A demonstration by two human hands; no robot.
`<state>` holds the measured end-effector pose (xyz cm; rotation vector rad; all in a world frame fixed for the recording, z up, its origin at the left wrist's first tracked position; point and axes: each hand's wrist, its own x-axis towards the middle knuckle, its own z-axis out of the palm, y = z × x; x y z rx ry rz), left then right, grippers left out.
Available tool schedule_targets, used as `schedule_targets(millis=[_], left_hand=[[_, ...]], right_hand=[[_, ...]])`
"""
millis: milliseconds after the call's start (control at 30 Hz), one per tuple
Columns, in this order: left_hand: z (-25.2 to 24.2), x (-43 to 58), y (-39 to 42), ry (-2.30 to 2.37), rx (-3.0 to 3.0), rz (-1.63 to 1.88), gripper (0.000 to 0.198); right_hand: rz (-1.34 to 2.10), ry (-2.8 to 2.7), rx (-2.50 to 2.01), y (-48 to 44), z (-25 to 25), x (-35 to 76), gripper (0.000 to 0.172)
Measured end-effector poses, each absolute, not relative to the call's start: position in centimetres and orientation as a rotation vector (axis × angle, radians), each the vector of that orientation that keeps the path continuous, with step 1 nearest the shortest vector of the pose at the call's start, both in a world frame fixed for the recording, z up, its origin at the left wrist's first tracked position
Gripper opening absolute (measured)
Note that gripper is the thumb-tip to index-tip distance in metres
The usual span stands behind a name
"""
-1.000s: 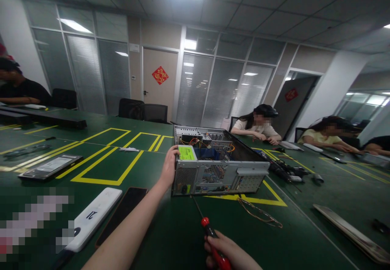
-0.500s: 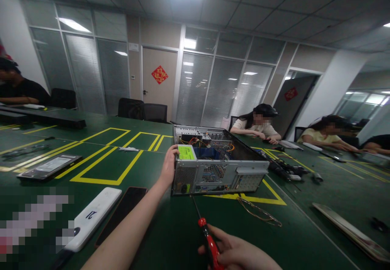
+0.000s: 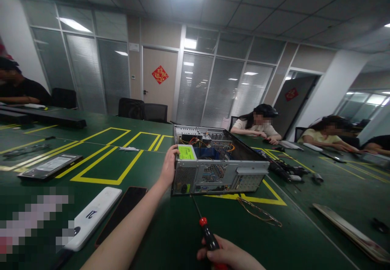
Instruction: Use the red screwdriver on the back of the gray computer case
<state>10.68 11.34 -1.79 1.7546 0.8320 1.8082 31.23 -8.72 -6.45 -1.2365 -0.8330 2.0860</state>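
An opened desktop computer case [image 3: 224, 178] lies on the green table, its back panel facing me and wires showing inside. My left hand [image 3: 168, 168] is closed on the case's near left corner, beside the power supply [image 3: 186, 152] with a bright green label. In my right hand [image 3: 228, 254] is a screwdriver [image 3: 207, 232] with a red and black handle, fingers wrapped round it. Its thin shaft slants up to the lower edge of the back panel, left of the middle. Whether the tip touches a screw there is too small to tell.
Left of my forearm lie a dark phone [image 3: 126, 211], a white device marked 21 [image 3: 94, 217] and a hard drive [image 3: 50, 166]. Eyeglasses [image 3: 258, 213] lie right of the screwdriver. Black cables [image 3: 283, 168] sit beyond the case's right side. Several people sit around the table.
The screwdriver's handle has turned, showing more black now instead of red. My right hand has shifted slightly down and its fingers have rolled round the handle. My left hand and the case stay put.
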Motion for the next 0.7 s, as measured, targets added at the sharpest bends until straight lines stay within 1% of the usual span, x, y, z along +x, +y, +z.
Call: schedule_targets(millis=[100, 133, 233, 267, 367, 467, 533, 567, 600, 700], left_hand=[[-1.8, 10.7, 11.4, 0.825, 1.771, 1.816, 0.046], [-1.8, 10.7, 11.4, 0.82, 1.773, 1.82, 0.046], [-1.9, 10.7, 11.5, 0.811, 1.773, 1.821, 0.046], [-1.9, 10.7, 11.5, 0.813, 1.772, 1.819, 0.046], [-1.9, 10.7, 11.5, 0.825, 1.764, 1.819, 0.045], [-1.9, 10.8, 11.5, 0.821, 1.755, 1.818, 0.044], [-1.9, 10.8, 11.5, 0.818, 1.748, 1.817, 0.045], [-1.9, 10.8, 11.5, 0.821, 1.746, 1.816, 0.045], [-1.9, 10.8, 11.5, 0.826, 1.745, 1.813, 0.046], [-1.9, 10.7, 11.4, 0.842, 1.751, 1.8, 0.046]], right_hand=[[2.089, -0.783, -1.187, -8.7, -6.9, 31.0, 0.075], [2.082, -0.748, -1.166, -8.8, -6.8, 30.9, 0.075], [2.104, -0.662, -1.099, -9.4, -5.4, 30.8, 0.065], [2.12, -0.666, -1.096, -9.6, -4.7, 30.9, 0.066], [2.138, -0.718, -1.093, -10.1, -2.6, 31.4, 0.084], [2.122, -0.831, -1.14, -10.2, -1.7, 32.2, 0.102], [2.061, -0.939, -1.224, -10.1, -1.8, 32.6, 0.108], [2.016, -0.995, -1.268, -10.0, -2.0, 32.8, 0.105], [1.969, -1.045, -1.318, -9.9, -2.2, 32.9, 0.1], [1.869, -1.095, -1.473, -9.6, -3.0, 32.9, 0.07]])
